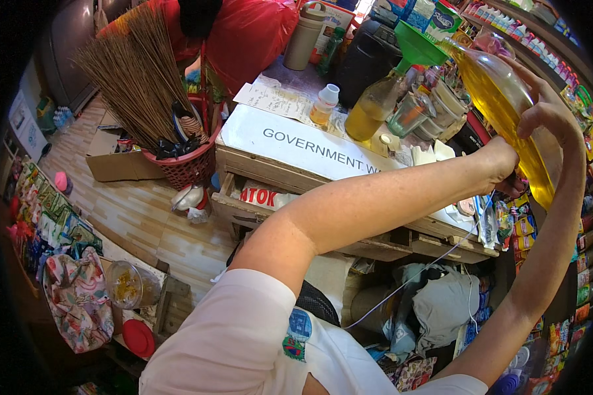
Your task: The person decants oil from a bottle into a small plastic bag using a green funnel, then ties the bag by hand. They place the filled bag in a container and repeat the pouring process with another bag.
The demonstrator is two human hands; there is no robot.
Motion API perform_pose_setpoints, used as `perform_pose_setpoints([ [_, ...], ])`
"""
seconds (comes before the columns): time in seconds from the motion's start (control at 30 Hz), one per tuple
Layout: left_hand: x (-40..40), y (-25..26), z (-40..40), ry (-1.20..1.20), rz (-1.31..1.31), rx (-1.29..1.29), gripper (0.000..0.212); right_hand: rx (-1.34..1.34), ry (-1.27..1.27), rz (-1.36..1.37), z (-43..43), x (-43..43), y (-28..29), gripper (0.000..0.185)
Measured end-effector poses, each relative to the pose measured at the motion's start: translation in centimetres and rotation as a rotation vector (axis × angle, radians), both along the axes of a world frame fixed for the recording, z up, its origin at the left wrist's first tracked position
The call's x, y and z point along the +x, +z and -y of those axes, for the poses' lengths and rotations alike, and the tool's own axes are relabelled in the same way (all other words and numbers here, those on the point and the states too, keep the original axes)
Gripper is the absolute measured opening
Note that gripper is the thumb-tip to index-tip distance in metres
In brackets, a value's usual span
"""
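A large clear plastic bottle of yellow, oil-like liquid (504, 106) is tilted, its mouth at the rim of a green plastic funnel (417, 43). My right hand (548, 101) wraps the upper side of this bottle. Lower down, my left hand (501, 165) holds the same bottle from its near side, with some fingers hidden. The funnel's spout sits in the neck of a clear bottle (365, 116), partly filled with yellow liquid, upright on the desk. Beside it stands a small plastic bottle (324, 104) with some yellow-orange content.
The wooden desk (296, 143) has writing on its top and a partly open drawer (247, 205). A clear glass (404, 118) and a black jerrycan (368, 61) flank the receiving bottle. A stick broom (128, 79) leans in a red basket (188, 163). A cord (425, 271) hangs below.
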State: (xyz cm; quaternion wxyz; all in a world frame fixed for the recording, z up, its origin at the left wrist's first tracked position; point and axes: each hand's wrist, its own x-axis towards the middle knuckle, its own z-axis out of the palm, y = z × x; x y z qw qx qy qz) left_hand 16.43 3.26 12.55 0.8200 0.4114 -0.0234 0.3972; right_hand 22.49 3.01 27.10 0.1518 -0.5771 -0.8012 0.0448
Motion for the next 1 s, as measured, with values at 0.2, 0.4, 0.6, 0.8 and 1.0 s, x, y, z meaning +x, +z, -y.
perform_pose_setpoints([
  [0.2, -0.1, -0.2, -0.1, -0.001, -0.006, -0.010, 0.025, -0.064, -0.049, -0.097, 0.9, -1.3, -0.4, 0.101],
  [0.4, -0.3, -0.1, 0.0, -0.004, 0.001, 0.043, 0.025, -0.052, -0.084, -0.097, 1.4, -1.7, -0.3, 0.101],
  [0.6, 0.0, -0.6, -0.5, 0.034, -0.034, 0.037, 0.024, -0.019, 0.101, -0.236, 0.2, -0.4, -1.6, 0.101],
  [0.8, 0.0, -1.1, -1.1, 0.079, -0.069, 0.047, 0.024, 0.021, 0.038, -0.187, 1.1, -1.3, -2.1, 0.099],
  [1.0, 0.0, -1.0, -0.8, 0.062, -0.085, 0.035, 0.025, -0.079, -0.173, -0.115, 2.4, -2.2, -1.0, 0.100],
])
